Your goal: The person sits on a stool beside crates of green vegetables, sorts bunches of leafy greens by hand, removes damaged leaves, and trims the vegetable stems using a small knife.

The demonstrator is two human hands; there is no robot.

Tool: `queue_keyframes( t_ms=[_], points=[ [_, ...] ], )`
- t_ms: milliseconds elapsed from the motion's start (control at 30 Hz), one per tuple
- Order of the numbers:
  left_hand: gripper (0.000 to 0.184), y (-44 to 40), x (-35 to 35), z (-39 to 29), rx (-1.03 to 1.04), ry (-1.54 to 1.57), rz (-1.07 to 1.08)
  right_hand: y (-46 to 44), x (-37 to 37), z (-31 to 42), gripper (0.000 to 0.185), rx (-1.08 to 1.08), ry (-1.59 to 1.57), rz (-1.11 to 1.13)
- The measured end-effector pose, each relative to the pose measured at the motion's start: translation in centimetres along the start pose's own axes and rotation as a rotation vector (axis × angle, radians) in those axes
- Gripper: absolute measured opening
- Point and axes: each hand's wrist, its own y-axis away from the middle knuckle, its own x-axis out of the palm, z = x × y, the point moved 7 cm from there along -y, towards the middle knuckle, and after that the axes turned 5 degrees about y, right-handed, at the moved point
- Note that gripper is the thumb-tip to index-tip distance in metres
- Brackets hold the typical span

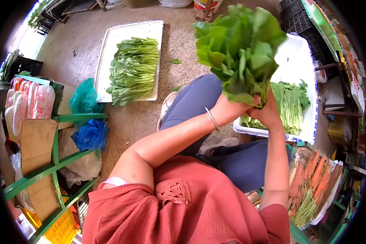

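Note:
A bunch of leafy greens [242, 53] is held up above my knees, its broad leaves pointing away from me. Both hands close around its lower end: my left hand [236, 106], with a bangle on the wrist, and my right hand [268, 112] touch each other there. The stem ends are mostly hidden by the fingers. Under and beyond my right hand, more greens [290, 105] lie in a white foam box [286, 53]. At the left, a white tray [102, 65] carries a neat row of greens [135, 69], stems to the right.
A green metal frame [32, 177] with blue [90, 135] and teal plastic bags [85, 96] stands at the left. Bundled carrots [315, 175] lie at the lower right. Black crates [299, 18] are at the upper right. Loose leaves [176, 61] lie on the floor.

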Motion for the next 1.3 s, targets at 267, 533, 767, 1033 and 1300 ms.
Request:
queue_keyframes(
  t_ms=[267, 533, 767, 1033, 1300],
  points=[
    [0.07, 2.2, -0.3, 1.3, -0.107, -0.551, 0.198, 2.0, 0.3, -1.3, 0.081, 0.025, -0.089, 0.01],
    [0.05, 3.3, -3.2, -1.7, -0.045, -0.547, 0.265, 0.1, 2.6, 3.4, 0.088, -0.097, 0.303, 0.074],
    [0.046, 4.9, -6.8, -1.3, -0.162, -0.716, 0.233, -0.5, 3.9, 3.9, 0.087, -0.272, 0.534, 0.012],
    [0.058, 10.9, -12.5, -4.5, -0.595, -1.444, 0.447, -1.1, 4.2, 4.4, 0.086, -0.257, 0.55, 0.048],
    [0.091, 4.5, 1.9, -17.6, 0.23, -1.316, 0.73, -1.4, 6.8, 7.3, 0.081, -0.381, 0.773, 0.024]
  ],
)
